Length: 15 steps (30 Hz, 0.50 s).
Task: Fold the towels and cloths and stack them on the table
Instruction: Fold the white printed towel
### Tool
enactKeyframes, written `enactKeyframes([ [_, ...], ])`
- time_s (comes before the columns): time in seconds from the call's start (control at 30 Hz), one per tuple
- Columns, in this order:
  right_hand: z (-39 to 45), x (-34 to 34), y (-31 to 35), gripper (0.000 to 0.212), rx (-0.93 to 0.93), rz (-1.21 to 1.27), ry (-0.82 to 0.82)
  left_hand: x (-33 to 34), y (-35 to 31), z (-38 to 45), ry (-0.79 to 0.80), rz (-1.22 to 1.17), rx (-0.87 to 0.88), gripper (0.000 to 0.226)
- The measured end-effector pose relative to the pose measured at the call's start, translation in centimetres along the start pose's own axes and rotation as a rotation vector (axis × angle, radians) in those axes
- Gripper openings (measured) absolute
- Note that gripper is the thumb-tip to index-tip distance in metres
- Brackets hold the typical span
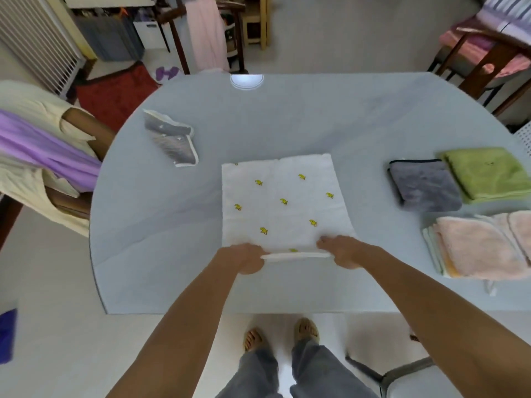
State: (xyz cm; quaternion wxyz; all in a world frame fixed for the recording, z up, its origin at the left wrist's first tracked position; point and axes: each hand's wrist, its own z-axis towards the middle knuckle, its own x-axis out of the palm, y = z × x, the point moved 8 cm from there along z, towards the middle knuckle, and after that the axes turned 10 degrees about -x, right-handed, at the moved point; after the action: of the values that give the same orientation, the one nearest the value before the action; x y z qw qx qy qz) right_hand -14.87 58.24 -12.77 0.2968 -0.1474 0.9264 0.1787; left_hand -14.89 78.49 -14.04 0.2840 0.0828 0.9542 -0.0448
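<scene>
The near edge of one white square cloth printed with small yellow figures (283,205) is held by both hands. The left hand (248,258) is closed round the edge at its left end, and the right hand (340,251) is closed round it at the right end, fingers laid on top of the fabric and the thumb tucked beneath. Between the two hands the gripped edge is lifted slightly off the pale grey-blue rounded table (172,254), while the rest of the cloth is spread flat on the tabletop just beyond the hands. About nine yellow figures can be counted on the cloth.

Well to the right of the right hand, four folded pieces are seen on the table. Nearest is one stack of pale pink fluffy towels (485,248), with white and yellow layers showing at its lower left edge; how many lie in the stack cannot be told. Beyond it, one folded dark grey plush cloth (425,186) is set, and touching its right side one folded green towel (485,173).

Beyond and to the left of the left hand, one grey cloth with a white border (172,139) is left crumpled and unfolded, well apart from the white cloth.

Farther left, off the table, one purple cloth (43,145) and cream fabric (26,110) are draped over a wooden chair (86,124).
</scene>
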Motion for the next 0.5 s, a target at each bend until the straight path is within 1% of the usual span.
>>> enactKeyframes([
  [0.07,-1.0,-0.7,1.0,0.050,0.027,0.039,0.074,0.0,0.4,-1.3,0.081,-0.023,0.019,0.030],
  [0.17,-2.2,-1.7,1.4,0.034,0.071,0.091,0.176,-1.0,1.2,-2.4,0.136,-0.037,0.009,0.040],
  [0.2,-2.5,-2.0,1.4,0.029,0.096,0.099,0.198,-1.7,1.5,-2.9,0.131,-0.030,-0.002,0.043],
  [0.27,-3.0,-2.8,1.6,0.029,0.131,0.111,0.202,-3.2,2.1,-3.4,0.108,0.004,-0.011,0.045],
  [0.33,-2.8,-4.2,1.8,0.039,0.146,0.122,0.133,-5.2,2.5,-3.4,0.016,0.001,0.022,0.041],
  [0.4,-2.4,-5.9,1.6,0.041,0.167,0.135,0.015,-7.1,3.1,-2.8,-0.099,-0.063,0.040,0.041],
  [0.43,-2.2,-6.6,1.3,0.040,0.168,0.144,-0.032,-8.0,3.4,-2.5,-0.147,-0.083,0.036,0.041],
  [0.5,-1.9,-7.7,0.3,0.029,0.163,0.195,-0.105,-9.7,3.8,-1.7,-0.236,-0.072,0.000,0.041],
])
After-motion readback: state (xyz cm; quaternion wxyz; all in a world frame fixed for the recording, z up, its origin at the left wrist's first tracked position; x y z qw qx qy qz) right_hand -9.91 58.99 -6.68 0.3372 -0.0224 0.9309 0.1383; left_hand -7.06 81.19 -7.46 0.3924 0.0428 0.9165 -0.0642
